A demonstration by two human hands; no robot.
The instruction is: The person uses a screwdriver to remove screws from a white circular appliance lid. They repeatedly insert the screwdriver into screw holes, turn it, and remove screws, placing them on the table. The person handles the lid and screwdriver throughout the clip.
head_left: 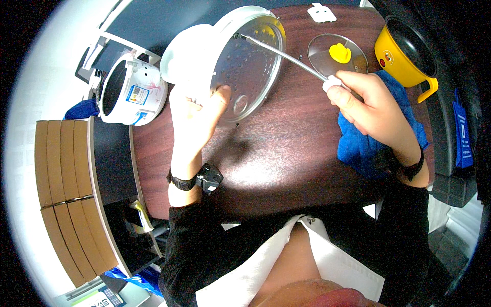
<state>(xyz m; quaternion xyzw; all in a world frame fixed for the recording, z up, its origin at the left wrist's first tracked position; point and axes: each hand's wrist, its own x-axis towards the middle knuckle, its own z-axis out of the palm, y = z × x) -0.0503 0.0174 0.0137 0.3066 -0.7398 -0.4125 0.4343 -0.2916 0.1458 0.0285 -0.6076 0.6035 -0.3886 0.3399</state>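
Note:
My left hand grips a round white appliance lid by its lower edge, thumb pressed on the inner side. The lid is tilted up, its grey, dimpled inner plate turned toward the right. A screwdriver with a long metal shaft is in my right hand, fingers closed round its pale handle. Its tip meets the plate near the upper left, at a small dark spot; whether a screw is there I cannot tell. The lid is above the dark red-brown table. A dark band circles each wrist.
A white cooker body stands at the left. Beyond my right hand are a glass lid with a yellow knob, a yellow pot and a blue cloth. A white plastic piece lies at the far edge. Brown boxes line the left.

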